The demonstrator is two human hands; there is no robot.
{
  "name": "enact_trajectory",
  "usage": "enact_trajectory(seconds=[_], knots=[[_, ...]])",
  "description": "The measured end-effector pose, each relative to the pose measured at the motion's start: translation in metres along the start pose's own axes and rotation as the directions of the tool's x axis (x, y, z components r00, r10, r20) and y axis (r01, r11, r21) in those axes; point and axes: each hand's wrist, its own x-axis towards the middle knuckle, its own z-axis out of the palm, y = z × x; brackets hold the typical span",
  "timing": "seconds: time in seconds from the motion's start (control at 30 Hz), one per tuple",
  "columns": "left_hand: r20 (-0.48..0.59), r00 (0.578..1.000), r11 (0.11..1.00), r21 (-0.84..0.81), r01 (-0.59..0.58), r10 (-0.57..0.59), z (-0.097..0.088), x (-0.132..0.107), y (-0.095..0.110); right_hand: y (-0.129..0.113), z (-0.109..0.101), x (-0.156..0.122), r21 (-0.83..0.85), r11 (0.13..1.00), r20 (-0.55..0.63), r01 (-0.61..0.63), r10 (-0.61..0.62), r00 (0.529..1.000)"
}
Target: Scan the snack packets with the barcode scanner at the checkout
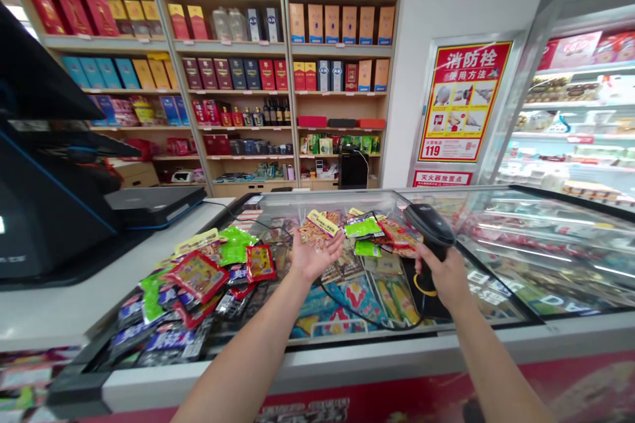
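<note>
My right hand (444,274) is wrapped round the grip of a black barcode scanner (430,223), whose head points left and away from me. A black cable (362,318) loops over the freezer glass. My left hand (313,256) is open, palm up with fingers spread, and nothing is gripped in it. Just beyond its fingertips is a snack packet with a yellow label (320,221). Between the hands lie a green packet (364,227) and a red-edged snack packet (399,238). A larger pile of snack packets (198,277) sits at the left.
The glass-topped freezer (342,330) spans the front, with packaged goods under the glass. A dark checkout machine (49,198) stands on the white counter (44,310) at left. Shelves of boxes (233,73) line the back wall. A lit display fridge (580,112) is at right.
</note>
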Motion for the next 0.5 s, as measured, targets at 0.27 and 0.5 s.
enact_trajectory(seconds=[0.27, 0.5], knots=[[-0.028, 0.999, 0.992, 0.125, -0.026, 0.03, -0.008, 0.005, 0.018, 0.002, 0.056, -0.013, 0.153, 0.966, 0.314, -0.21, 0.154, 0.937], [-0.293, 0.948, 0.968, 0.246, -0.05, 0.124, -0.006, 0.018, 0.024, 0.011, 0.069, -0.008, 0.154, 0.954, 0.396, -0.257, 0.179, 0.901]])
